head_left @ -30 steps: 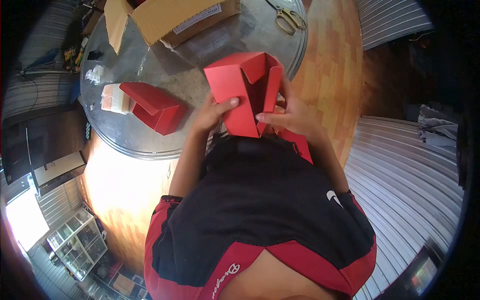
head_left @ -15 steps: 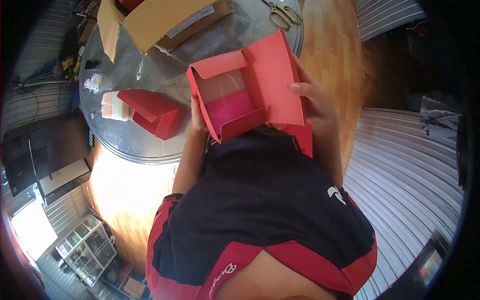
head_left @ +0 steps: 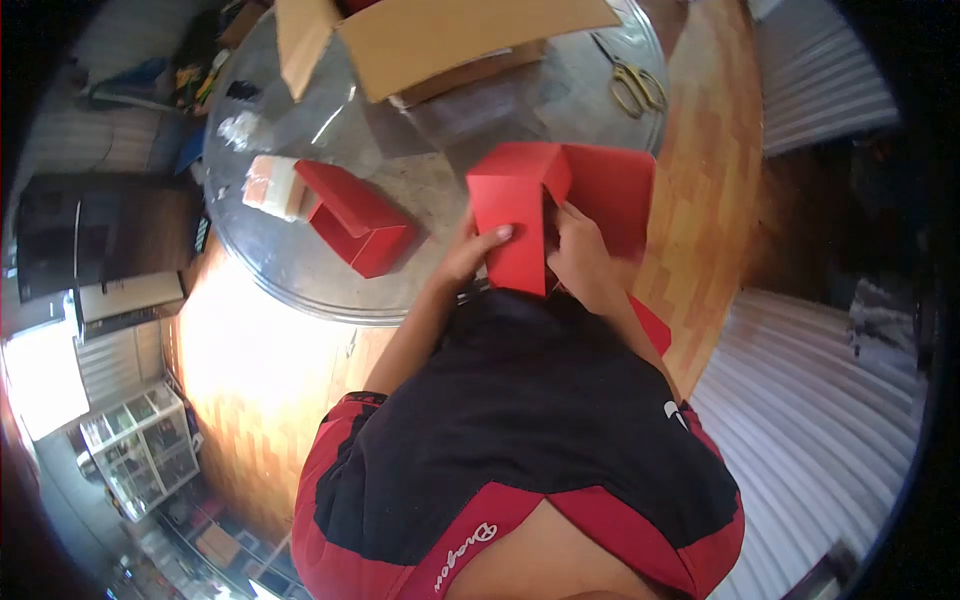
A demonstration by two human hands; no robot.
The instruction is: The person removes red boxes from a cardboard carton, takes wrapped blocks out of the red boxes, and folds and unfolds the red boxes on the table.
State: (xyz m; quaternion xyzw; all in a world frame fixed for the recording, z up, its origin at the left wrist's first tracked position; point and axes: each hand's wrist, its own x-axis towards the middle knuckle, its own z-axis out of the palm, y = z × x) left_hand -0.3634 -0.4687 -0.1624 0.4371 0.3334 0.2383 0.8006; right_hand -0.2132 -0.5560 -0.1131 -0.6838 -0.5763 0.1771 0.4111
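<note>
A red box (head_left: 510, 225) with its lid flap (head_left: 615, 195) swung out to the right is held above my lap at the table's near edge. My left hand (head_left: 472, 250) grips its left side, thumb on the front face. The fingers of my right hand (head_left: 578, 250) reach into the box opening; their tips and anything they hold are hidden. A second red box (head_left: 358, 222) lies open on the table to the left, beside a pale wrapped block (head_left: 272, 187). Another red piece (head_left: 650, 325) shows beneath my right forearm.
On the round glass table (head_left: 290, 285) stands an open cardboard box (head_left: 470, 45) at the far side. Gold-handled scissors (head_left: 637, 88) lie at the far right. Crumpled clear plastic (head_left: 240, 130) is at the left, and a flat plastic sheet lies before the cardboard box.
The held box has turned so its inside no longer shows. My right hand has moved from the lid flap into the opening. The whole view has shifted.
</note>
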